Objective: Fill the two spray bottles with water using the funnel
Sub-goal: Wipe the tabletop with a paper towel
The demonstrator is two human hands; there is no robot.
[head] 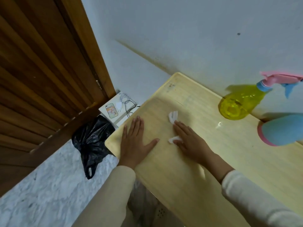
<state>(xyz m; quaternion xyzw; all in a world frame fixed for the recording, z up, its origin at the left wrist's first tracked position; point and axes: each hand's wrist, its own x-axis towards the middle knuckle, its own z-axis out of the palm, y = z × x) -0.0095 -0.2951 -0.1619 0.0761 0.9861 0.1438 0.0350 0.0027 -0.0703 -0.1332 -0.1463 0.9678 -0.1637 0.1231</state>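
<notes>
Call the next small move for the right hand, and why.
Probably slide the right hand and its tissue toward the wet glint near the yellow spray bottle and wipe it. The hand presses the tissue flat on the table, the left hand rests flat, and that patch looks unwiped.

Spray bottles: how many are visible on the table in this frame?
2. The yellow spray bottle stands by the wall at right; the blue bottle, pink-based, is nearer, cut off by the right edge, its head out of view.
</notes>
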